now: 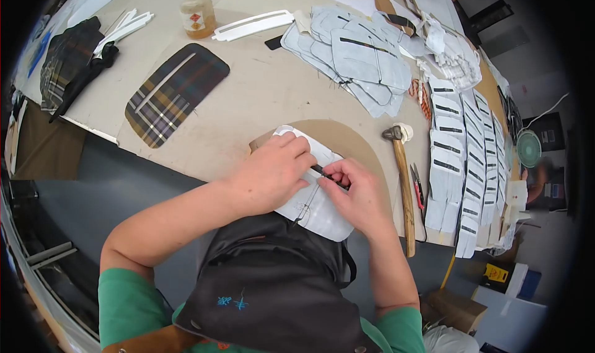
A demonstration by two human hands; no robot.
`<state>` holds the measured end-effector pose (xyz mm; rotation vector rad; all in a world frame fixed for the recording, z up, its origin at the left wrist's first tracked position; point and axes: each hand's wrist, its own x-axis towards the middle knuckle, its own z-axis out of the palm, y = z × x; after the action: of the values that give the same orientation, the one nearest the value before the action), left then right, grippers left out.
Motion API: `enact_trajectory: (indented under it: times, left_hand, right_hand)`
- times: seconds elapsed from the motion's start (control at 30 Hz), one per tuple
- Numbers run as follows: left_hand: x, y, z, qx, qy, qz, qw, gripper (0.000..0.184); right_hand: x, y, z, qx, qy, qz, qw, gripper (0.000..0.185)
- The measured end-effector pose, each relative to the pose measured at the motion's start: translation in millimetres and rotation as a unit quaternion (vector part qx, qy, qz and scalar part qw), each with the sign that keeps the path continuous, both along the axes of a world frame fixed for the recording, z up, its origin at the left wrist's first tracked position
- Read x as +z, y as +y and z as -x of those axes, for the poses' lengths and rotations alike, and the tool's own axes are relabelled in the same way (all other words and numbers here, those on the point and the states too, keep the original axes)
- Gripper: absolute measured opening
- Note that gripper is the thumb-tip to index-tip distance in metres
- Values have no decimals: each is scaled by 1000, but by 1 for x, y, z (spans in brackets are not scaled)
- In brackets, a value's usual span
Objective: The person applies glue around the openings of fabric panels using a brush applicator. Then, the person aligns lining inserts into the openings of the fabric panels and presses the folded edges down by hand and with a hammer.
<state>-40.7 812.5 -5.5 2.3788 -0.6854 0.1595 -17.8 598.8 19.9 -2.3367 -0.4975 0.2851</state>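
A pale, rounded fabric panel (319, 213) lies at the table's front edge, close to my apron, with loose dark threads on it. Across its middle runs a narrow black strip (326, 175). My left hand (273, 170) bends over the panel, its fingers closed at the strip's left end. At the other end my right hand (358, 195) pinches the strip between thumb and fingers. The fingertips partly cover the strip, so how it is joined to the panel is hidden. Under the panel shows a brown curved board (347, 139).
Right of my hands lie a wooden-handled hammer (404, 186) and red-handled snips (418, 189). Stacked pale panels (372, 56) sit behind, with rows of slotted pieces (446, 148) at right. A plaid panel (176, 96) and a bottle (197, 15) are at left.
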Motion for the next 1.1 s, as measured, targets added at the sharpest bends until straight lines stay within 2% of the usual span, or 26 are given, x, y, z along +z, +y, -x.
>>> enact_trajectory:
  times: [0.17, 0.23, 0.37, 0.43, 0.57, 0.63, 0.77, 0.83, 0.93, 1.0, 1.07, 1.1]
  left_hand:
    - [-7, -11, 2, 10, 21, 64, 998, 32]
    - [-9, -12, 4, 18, 19, 68, 997, 30]
    - [-10, -12, 4, 24, -3, 65, 998, 24]
    - [-11, -13, 5, 22, -12, 54, 998, 22]
    - [-13, -16, 6, 22, -52, 32, 998, 19]
    - [-16, -17, 5, 17, -65, 11, 998, 18]
    - [-17, -16, 10, 18, -83, -42, 996, 18]
    - [-20, -15, 11, 20, -91, -32, 995, 20]
    - [-13, -20, 13, 36, -92, -13, 995, 25]
    - [-8, -25, 16, 48, -84, -1, 995, 27]
    - [-8, -28, 17, 55, -82, -43, 994, 29]
    - [-9, -30, 17, 52, -80, -42, 995, 29]
  right_hand:
    - [-22, -6, 1, -27, 22, -74, 997, 13]
    - [-28, -7, 3, -18, -22, -126, 992, 13]
    - [-36, -9, 3, 14, -93, -136, 986, 16]
    - [-33, -7, 4, 41, -159, -102, 981, 19]
    - [-30, -6, 3, 65, -192, -62, 977, 20]
    - [-22, -4, 3, 123, -232, 26, 965, 23]
    - [-23, -13, 4, 140, -246, 57, 957, 25]
    - [-27, -24, 4, 85, -117, -64, 987, 24]
    - [-25, -21, 8, 63, -104, -82, 989, 22]
    - [-29, -21, 8, 66, -121, -82, 987, 22]
    - [-29, -21, 5, 71, -140, -77, 985, 23]
    - [-26, -21, 5, 96, -170, -44, 980, 23]
